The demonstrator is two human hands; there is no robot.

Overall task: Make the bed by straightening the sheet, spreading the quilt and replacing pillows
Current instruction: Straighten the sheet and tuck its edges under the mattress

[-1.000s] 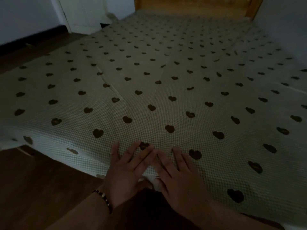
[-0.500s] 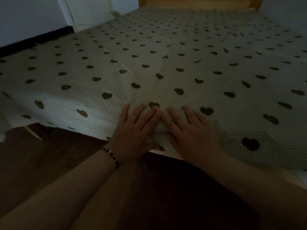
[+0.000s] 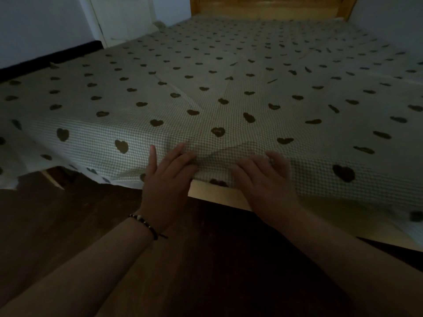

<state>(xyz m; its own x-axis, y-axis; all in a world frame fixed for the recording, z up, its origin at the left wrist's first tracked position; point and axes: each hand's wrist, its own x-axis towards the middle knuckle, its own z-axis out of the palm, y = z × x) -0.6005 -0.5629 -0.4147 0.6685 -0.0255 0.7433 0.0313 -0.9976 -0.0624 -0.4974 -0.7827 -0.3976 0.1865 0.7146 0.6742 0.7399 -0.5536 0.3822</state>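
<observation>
Carefully: our left hand (image 3: 168, 179) and right hand (image 3: 263, 179) press flat, fingers spread, on the heart-print sheet (image 3: 206, 99); uneven sweeping could bunch new creases.

The right hand (image 3: 265, 179) is smeared by motion blur, so its fingertips cannot be told apart and it is unclear whether they press or pinch the sheet (image 3: 229, 88). A raised fold of sheet hides the tips of the left hand (image 3: 167, 179). Both forearms run out of the bottom edge. The sheet is cut off at the left and right edges, and its far hearts are too small to make out. The wooden headboard (image 3: 267, 8) is cropped by the top edge. The sheet's overhang hides most of the bed frame (image 3: 219, 193)
</observation>
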